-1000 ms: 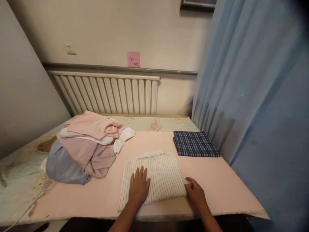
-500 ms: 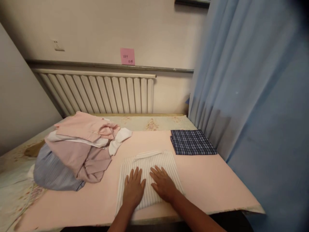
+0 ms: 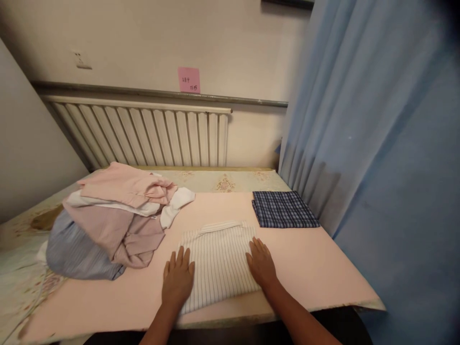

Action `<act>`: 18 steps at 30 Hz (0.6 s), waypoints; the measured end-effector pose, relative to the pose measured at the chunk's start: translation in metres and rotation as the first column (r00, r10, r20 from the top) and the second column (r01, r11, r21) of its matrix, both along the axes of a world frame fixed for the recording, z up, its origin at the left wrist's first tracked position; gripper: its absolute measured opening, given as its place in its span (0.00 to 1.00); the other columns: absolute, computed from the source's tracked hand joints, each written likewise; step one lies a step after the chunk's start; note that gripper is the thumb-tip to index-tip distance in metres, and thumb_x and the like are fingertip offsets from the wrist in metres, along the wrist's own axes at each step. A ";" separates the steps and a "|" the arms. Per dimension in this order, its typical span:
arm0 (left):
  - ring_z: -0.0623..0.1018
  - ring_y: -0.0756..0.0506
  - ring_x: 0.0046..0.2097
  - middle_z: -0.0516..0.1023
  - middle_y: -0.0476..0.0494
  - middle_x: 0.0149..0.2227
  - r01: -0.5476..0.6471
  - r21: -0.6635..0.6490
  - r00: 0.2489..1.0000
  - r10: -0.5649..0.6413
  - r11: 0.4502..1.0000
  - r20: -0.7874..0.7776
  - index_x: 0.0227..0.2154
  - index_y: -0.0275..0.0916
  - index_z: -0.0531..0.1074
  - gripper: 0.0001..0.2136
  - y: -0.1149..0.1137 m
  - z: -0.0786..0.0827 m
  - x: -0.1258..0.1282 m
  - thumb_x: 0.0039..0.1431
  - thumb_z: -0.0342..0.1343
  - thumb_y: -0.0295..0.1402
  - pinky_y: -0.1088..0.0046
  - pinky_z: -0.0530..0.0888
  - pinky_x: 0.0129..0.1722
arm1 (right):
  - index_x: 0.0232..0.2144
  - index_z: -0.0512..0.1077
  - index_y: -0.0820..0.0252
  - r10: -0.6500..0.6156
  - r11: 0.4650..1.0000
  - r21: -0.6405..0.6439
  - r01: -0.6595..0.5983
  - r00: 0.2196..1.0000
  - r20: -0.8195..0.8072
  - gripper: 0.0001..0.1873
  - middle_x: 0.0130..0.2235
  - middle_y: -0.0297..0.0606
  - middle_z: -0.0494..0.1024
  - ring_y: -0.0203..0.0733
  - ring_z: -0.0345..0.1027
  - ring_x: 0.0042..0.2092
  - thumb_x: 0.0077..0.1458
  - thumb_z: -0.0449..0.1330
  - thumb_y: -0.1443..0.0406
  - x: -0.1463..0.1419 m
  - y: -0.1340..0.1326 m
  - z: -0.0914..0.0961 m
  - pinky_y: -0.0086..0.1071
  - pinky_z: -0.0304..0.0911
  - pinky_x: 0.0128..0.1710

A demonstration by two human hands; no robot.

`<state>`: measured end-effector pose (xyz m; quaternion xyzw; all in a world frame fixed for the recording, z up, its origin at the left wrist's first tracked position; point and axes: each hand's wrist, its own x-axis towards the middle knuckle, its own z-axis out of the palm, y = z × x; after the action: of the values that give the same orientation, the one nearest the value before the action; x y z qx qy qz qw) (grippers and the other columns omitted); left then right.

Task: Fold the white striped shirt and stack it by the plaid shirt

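Note:
A white shirt with dark stripes (image 3: 219,266) lies folded into a flat rectangle in front of me, its collar edge on the far side. My left hand (image 3: 178,278) rests flat along the shirt's left edge, fingers stretched out and a little apart. On the opposite edge lies my right hand (image 3: 261,262), palm down with its fingers extended. Neither hand grips the cloth. Beyond my right hand sits a folded dark blue plaid cloth (image 3: 283,210).
A loose heap of clothes (image 3: 118,215) in pink, mauve, white and grey-blue lies at the left. Pink sheeting (image 3: 309,268) covers part of the flowered surface (image 3: 247,182). A blue curtain (image 3: 377,143) hangs at the right, and a radiator (image 3: 143,134) stands behind.
Both hands have slid apart from the middle of the striped shirt to its side edges, the left one leftward and the right one rightward. The shirt stays in place.

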<state>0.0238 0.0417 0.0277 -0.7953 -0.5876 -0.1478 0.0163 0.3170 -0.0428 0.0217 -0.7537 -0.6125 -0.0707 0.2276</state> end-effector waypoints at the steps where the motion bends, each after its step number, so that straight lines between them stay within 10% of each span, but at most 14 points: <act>1: 0.50 0.36 0.66 0.54 0.39 0.66 -0.010 0.010 1.000 0.010 1.000 -0.001 0.62 0.37 0.58 0.25 0.000 0.000 -0.002 0.64 0.38 0.38 0.52 0.50 0.61 | 0.55 0.65 0.70 -0.028 0.999 0.016 0.028 0.999 -0.017 0.23 0.60 0.52 0.63 0.52 0.52 0.63 0.61 0.48 0.64 0.001 -0.002 -0.001 0.46 0.47 0.62; 8: 0.62 0.37 0.60 0.56 0.33 0.64 -0.061 0.019 0.997 0.060 0.998 0.045 0.59 0.34 0.59 0.23 -0.007 0.010 -0.004 0.64 0.36 0.34 0.57 0.62 0.54 | 0.54 0.64 0.73 -0.177 0.981 0.033 0.191 0.953 -0.245 0.24 0.54 0.55 0.69 0.51 0.61 0.56 0.57 0.47 0.68 -0.001 -0.009 0.012 0.42 0.53 0.58; 11: 0.65 0.35 0.57 0.62 0.28 0.59 -0.072 -0.004 0.992 0.072 0.997 0.099 0.58 0.29 0.59 0.23 -0.008 0.016 -0.006 0.62 0.38 0.34 0.57 0.64 0.53 | 0.54 0.64 0.70 -0.266 0.964 -0.127 0.234 0.816 -0.513 0.25 0.54 0.53 0.70 0.51 0.61 0.56 0.53 0.51 0.67 0.006 -0.005 0.027 0.40 0.52 0.58; 18: 0.76 0.33 0.47 0.77 0.32 0.41 -0.113 -0.492 0.845 0.344 0.863 0.409 0.46 0.30 0.68 0.22 0.025 0.037 -0.023 0.53 0.52 0.41 0.56 0.71 0.47 | 0.31 0.72 0.65 -0.324 0.937 -0.346 0.046 0.484 -0.813 0.13 0.34 0.46 0.79 0.49 0.74 0.38 0.44 0.59 0.61 0.036 0.009 0.047 0.36 0.66 0.36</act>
<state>0.0009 0.0667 0.0650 -0.6365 -0.6835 -0.1986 -0.2970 0.3533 -0.0338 0.0691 -0.7741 -0.3355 0.3751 0.3842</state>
